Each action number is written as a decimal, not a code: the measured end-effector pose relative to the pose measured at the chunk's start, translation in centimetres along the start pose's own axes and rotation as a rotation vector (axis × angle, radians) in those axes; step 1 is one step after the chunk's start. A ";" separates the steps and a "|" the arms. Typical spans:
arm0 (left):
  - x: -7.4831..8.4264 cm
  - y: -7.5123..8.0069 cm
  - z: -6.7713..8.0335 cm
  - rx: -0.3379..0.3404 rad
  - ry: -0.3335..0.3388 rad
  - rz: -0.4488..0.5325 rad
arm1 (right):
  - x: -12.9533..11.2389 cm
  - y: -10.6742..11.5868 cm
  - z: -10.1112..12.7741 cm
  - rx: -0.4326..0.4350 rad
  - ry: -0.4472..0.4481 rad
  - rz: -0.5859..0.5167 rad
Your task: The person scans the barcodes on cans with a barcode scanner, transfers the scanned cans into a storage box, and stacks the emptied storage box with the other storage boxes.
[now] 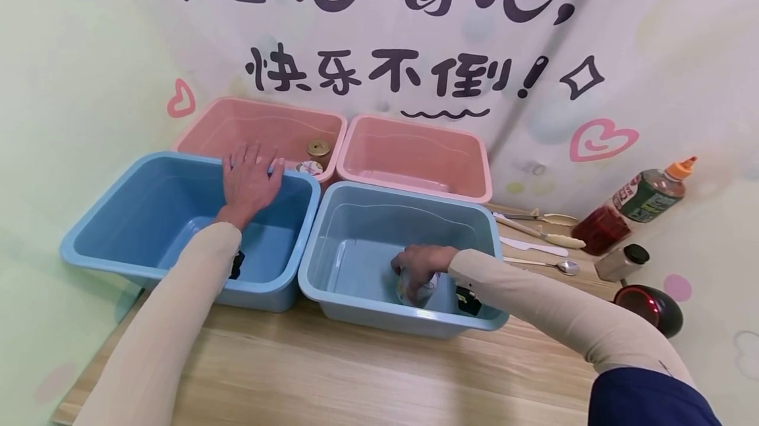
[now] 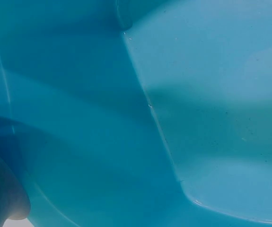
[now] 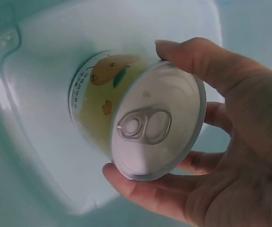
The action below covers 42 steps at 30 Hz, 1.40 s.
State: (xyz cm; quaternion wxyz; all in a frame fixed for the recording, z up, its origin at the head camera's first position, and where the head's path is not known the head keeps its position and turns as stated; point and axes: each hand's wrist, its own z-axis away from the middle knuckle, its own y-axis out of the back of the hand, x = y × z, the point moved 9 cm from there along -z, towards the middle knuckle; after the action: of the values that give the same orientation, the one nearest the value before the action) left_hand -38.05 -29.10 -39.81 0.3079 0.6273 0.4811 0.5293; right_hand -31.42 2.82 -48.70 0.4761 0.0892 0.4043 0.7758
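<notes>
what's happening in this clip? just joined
A person works at a wooden table with four plastic tubs. Their right hand is down inside the near right blue tub, fingers curled round the top of a pull-tab can with a fruit label. The left hand lies flat, fingers spread, at the far rim of the left blue tub. Behind, the left pink tub holds two small items; the right pink tub looks bare inside. Bottles and utensils sit off to the right.
</notes>
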 end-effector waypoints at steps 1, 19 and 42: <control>0.0 0.0 0.0 0.003 -0.002 -0.004 | 0.0 0.1 -0.1 0.005 0.008 0.004; -0.1 0.0 -0.1 0.003 0.000 0.007 | -1.2 4.0 2.8 0.030 0.070 0.024; 0.3 0.3 0.1 -0.007 -0.017 -0.002 | 0.1 11.9 14.4 0.297 0.109 0.000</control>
State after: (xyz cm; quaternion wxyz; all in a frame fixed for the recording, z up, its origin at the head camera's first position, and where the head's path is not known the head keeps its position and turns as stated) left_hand -37.90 -28.91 -39.46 0.3149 0.6302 0.4772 0.5254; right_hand -31.88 8.11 -30.84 0.4350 0.1164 0.5399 0.7111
